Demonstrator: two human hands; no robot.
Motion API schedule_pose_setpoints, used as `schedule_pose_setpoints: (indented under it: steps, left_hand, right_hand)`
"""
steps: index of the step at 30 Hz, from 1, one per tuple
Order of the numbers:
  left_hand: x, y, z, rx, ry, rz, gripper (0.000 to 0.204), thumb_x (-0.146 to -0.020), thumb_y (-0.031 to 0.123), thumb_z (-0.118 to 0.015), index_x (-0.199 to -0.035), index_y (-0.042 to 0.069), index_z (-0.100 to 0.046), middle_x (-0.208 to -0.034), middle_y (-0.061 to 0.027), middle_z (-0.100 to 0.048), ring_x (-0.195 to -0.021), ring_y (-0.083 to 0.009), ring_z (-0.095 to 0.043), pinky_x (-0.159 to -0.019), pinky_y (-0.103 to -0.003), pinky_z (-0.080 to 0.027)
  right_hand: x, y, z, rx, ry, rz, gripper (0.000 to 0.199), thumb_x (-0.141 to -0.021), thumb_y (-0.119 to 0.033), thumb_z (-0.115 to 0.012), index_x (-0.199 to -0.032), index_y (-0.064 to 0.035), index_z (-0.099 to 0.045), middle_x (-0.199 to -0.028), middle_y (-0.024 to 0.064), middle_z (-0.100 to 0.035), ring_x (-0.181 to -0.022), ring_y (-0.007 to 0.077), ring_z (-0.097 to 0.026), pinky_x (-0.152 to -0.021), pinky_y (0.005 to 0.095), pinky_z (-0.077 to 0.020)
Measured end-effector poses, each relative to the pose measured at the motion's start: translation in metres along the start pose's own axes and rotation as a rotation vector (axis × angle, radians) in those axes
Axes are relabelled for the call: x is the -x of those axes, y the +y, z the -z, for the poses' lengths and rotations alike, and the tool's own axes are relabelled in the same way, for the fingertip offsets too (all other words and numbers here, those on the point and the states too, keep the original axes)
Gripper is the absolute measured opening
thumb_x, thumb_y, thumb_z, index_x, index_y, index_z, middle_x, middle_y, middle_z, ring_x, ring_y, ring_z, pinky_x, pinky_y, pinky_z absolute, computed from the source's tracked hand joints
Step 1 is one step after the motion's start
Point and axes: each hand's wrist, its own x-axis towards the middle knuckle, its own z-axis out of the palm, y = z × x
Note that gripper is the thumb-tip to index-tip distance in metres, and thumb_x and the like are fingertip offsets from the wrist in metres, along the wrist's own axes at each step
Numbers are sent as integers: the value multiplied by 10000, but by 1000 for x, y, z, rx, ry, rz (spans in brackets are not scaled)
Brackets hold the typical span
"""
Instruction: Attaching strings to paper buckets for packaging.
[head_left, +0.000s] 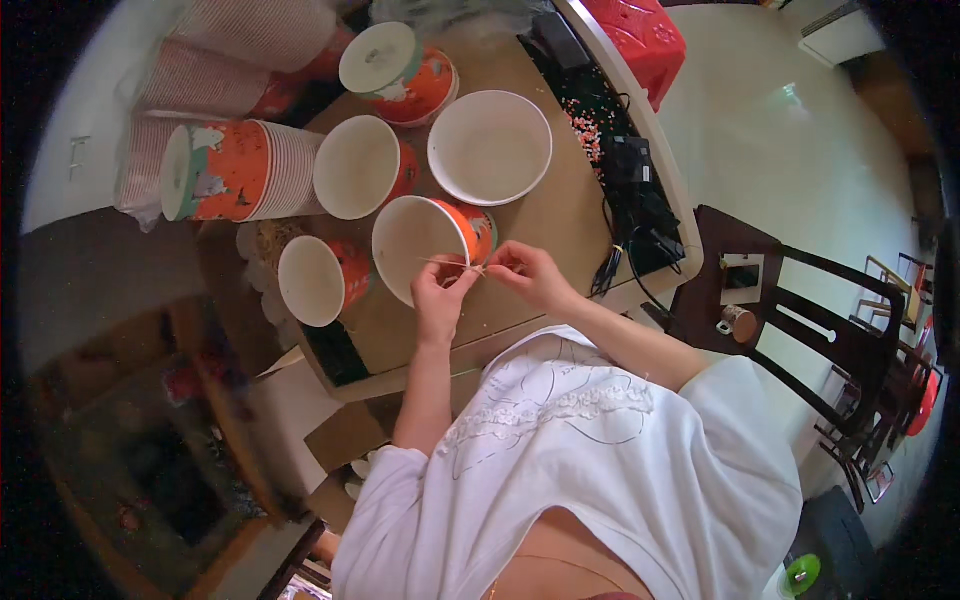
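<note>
My left hand (438, 298) and my right hand (532, 278) meet near the table's front edge, fingertips almost touching. Both are closed in a pinch on a thin pale strand (430, 260); whether it is string or a thin stick I cannot tell. Just behind my fingers an orange-printed paper tub (410, 238) lies tilted, its white inside toward me. To its left is a smaller paper tub (310, 280), and farther back another tilted tub (357, 168). A wide white bowl-like tub (490, 148) stands behind my right hand.
At the left lies a nested stack of tubs (230, 172), with plastic-wrapped stacks (205, 75) behind. A lidded tub (400, 70) stands at the back. Black cables and adapters (635, 190) and small beads (582, 128) line the table's right side. A dark chair (820, 310) stands beyond.
</note>
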Motion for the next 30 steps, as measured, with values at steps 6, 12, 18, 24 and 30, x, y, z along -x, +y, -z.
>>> schedule_pose_setpoints:
  steps: [6, 12, 18, 24, 30]
  left_hand:
    - [-2, 4, -12, -46, 88, -71, 150, -737, 18, -707, -850, -8, -611, -755, -3, -617, -668, -56, -557, -621, -195, -447]
    - [0, 10, -16, -84, 75, -54, 132, -745, 9, -692, -849, -3, -610, -746, 1, -613, -669, -59, -559, -619, -198, -445]
    - [-3, 8, -15, -104, 47, -37, 139, -743, 13, -694, -848, -2, -604, -755, 1, -610, -686, -59, -561, -629, -201, -448]
    - [-1, 9, -17, -132, 23, -68, 172, -736, 19, -701, -865, -4, -589, -785, -5, -613, -688, -66, -561, -633, -208, -458]
    - [16, 13, -7, -288, 66, -136, 214, -734, 26, -696, -909, 28, -572, -825, -11, -599, -680, -88, -554, -643, -224, -463]
  right_hand:
    - [-2, 5, 0, 96, 51, 197, 126, -822, -76, -636, -924, -45, -569, -869, 33, -606, -720, 113, -564, -629, 258, -475]
    - [3, -13, 3, 265, 29, 396, 106, -793, -10, -627, -875, -54, -578, -1119, 52, -582, -848, 159, -588, -613, 246, -481]
    - [4, -10, 5, 485, 58, 498, 84, -786, -21, -636, -832, -56, -576, -1061, 49, -605, -877, 163, -588, -607, 261, -485]
    - [2, -9, 8, 175, 109, 224, 134, -805, -94, -637, -908, -46, -566, -871, 69, -605, -755, 164, -573, -665, 290, -473]
    - [5, -15, 10, 27, 73, 55, 103, -880, -118, -588, -875, -25, -543, -699, -33, -507, -624, 26, -440, -548, 188, -382]
